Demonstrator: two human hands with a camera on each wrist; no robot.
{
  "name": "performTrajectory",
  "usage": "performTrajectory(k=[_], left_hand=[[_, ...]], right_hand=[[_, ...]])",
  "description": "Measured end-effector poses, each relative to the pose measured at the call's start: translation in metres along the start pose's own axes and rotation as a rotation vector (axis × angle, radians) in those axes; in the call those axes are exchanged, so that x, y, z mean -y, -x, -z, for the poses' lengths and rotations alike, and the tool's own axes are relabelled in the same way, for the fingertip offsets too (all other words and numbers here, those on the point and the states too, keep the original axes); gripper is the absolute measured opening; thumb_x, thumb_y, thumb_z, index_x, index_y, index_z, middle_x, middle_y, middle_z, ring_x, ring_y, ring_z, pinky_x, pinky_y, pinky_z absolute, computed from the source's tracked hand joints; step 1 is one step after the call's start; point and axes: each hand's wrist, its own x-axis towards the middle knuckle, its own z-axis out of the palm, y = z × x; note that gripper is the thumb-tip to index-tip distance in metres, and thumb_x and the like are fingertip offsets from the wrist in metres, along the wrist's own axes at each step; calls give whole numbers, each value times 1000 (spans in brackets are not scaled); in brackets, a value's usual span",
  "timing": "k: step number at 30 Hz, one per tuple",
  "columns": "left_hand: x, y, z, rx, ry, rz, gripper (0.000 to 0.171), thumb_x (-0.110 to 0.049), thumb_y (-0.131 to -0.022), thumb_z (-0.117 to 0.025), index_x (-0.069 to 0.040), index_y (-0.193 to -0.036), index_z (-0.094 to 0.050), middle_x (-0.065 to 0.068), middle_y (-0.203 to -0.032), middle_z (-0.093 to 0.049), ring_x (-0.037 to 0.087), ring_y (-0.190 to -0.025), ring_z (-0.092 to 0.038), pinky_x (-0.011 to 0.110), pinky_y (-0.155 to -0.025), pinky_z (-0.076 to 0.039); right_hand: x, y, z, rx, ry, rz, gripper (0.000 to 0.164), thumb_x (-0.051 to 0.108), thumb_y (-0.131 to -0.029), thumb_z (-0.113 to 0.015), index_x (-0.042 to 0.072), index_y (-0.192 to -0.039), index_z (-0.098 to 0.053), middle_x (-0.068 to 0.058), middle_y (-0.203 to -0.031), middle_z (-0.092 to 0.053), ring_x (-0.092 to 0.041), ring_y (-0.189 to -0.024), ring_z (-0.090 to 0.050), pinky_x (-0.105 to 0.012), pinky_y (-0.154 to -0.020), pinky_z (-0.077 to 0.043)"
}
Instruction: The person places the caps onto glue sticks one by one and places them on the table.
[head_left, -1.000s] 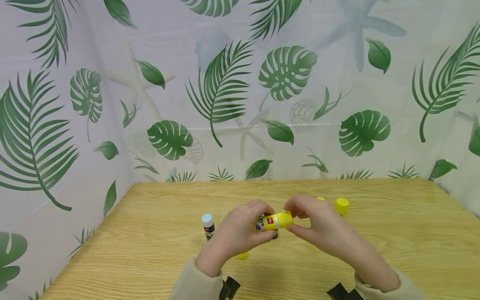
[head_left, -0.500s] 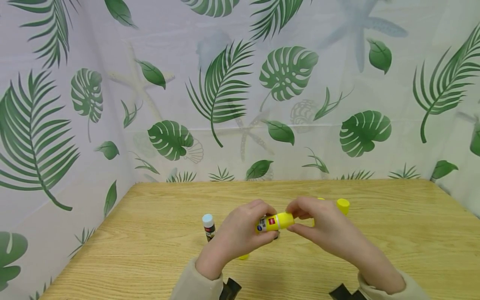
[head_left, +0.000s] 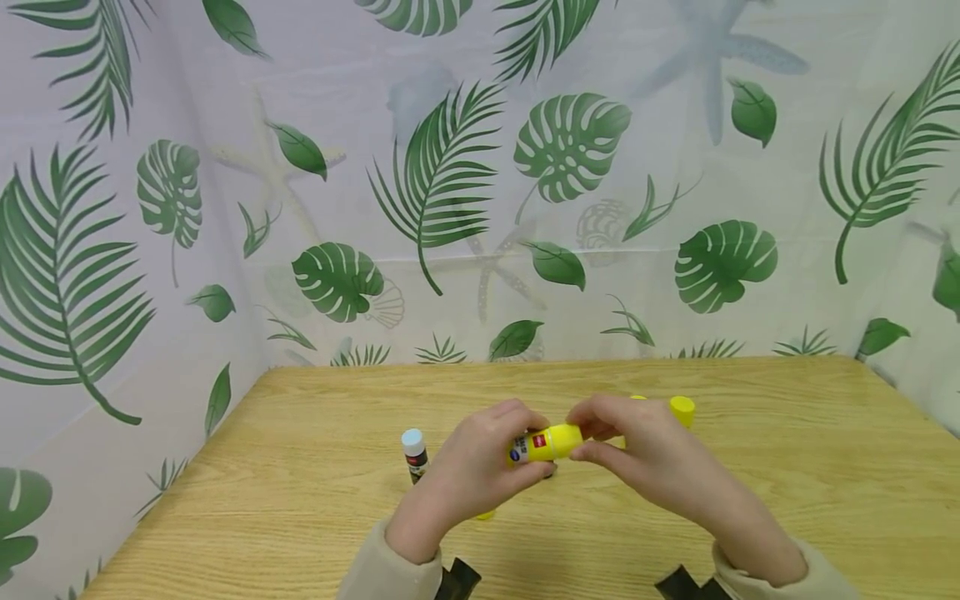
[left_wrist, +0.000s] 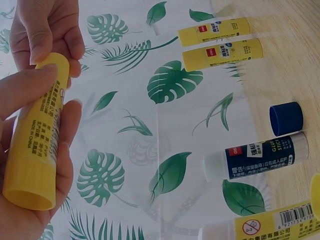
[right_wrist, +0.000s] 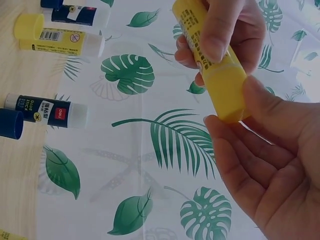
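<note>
My left hand (head_left: 476, 458) grips a yellow glue stick (head_left: 542, 443) by its labelled barrel, holding it almost level above the table. At the stick's plain yellow end, my right hand (head_left: 645, 446) pinches with thumb and fingertips. In the right wrist view this smooth end (right_wrist: 227, 102) meets the barrel at a pale ring. The barrel's opposite end (left_wrist: 30, 195) sticks out past my left palm in the left wrist view. Behind my left wrist stands a dark blue glue stick (head_left: 414, 454) with a whitish top.
Two yellow glue sticks (left_wrist: 222, 54) stand at the back right, partly behind my right hand. Nearer are a dark blue cap (left_wrist: 287, 119), a yellow glue stick with a whitish end (left_wrist: 275, 225) and a yellow cap (right_wrist: 28, 26). Leaf-printed cloth (head_left: 450, 250) hangs behind the wooden table (head_left: 315, 500).
Both hands keep their hold on the yellow glue stick in nearly the same place. My right hand has shifted only slightly; the standing glue sticks are where they were.
</note>
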Motion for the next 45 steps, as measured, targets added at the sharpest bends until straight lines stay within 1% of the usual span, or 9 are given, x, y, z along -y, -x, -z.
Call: performTrajectory(k=[7, 15, 22, 25, 29, 32, 35, 40, 45], left_hand=[[0, 0, 1, -11, 24, -14, 27, -11, -73, -72, -3, -96, -59, 3, -87, -57, 9, -69, -49, 12, -60, -41], [-1, 0, 1, -5, 14, -14, 27, -13, -74, -72, -3, -96, -60, 3, -86, -57, 9, -69, -49, 12, -60, -41], [-2, 0, 1, -10, -1, -9, 27, -13, -74, -72, -3, -96, -60, 3, -85, -57, 8, -68, -49, 12, -60, -41], [-1, 0, 1, -12, 3, -8, 27, -13, -74, -72, -3, -96, -60, 2, -85, -57, 8, -68, -49, 12, -59, -41], [-1, -1, 0, -44, 26, -27, 25, -11, -74, -71, -3, -95, -60, 2, -85, -57, 8, -67, -48, 12, -59, -41], [-2, -2, 2, -81, 41, -53, 24, -10, -75, -71, -3, -95, -60, 2, -84, -57, 8, -67, -47, 12, -59, -40], [-2, -4, 4, -102, 53, -66, 23, -9, -75, -69, -3, -96, -60, 2, -84, -57, 8, -66, -46, 12, -57, -40], [-3, -9, 10, -120, 87, -54, 20, -5, -76, -65, -2, -95, -60, 2, -83, -55, 7, -63, -44, 13, -54, -39], [-3, -12, 13, -130, 120, -24, 21, -5, -77, -64, 0, -97, -59, 4, -86, -57, 8, -65, -47, 14, -55, -42]], right_hand=[[1, -1, 0, -9, 7, 8, 19, 0, -73, -68, 5, -90, -60, 4, -81, -61, -4, -70, -57, -23, -63, -49], [0, -1, -3, -44, 30, 40, 20, -3, -71, -68, 5, -88, -61, 4, -79, -61, -3, -68, -57, -22, -63, -49], [0, -1, -3, -30, 23, 8, 19, -2, -72, -68, 4, -89, -61, 3, -80, -62, -3, -69, -58, -22, -63, -49], [1, -1, -2, -15, 2, -17, 19, -2, -73, -67, 3, -90, -61, 3, -81, -62, -4, -70, -58, -23, -64, -49], [2, -2, 1, -15, -19, -35, 20, -2, -74, -67, 2, -92, -61, 3, -84, -61, -5, -71, -57, -24, -66, -49], [3, -4, 3, -50, -5, -7, 23, -3, -73, -68, 2, -94, -61, 2, -86, -61, -5, -73, -57, -25, -65, -49], [4, -5, 5, -85, 22, 25, 25, -5, -71, -68, 2, -95, -61, 1, -88, -61, -6, -73, -57, -24, -64, -49], [6, -10, 7, -115, 40, 28, 26, -7, -71, -68, 0, -95, -61, -2, -89, -62, -8, -73, -58, -25, -64, -49], [8, -15, 8, -129, 22, 11, 26, -6, -73, -66, -2, -98, -61, -4, -93, -61, -11, -77, -58, -24, -67, -49]])
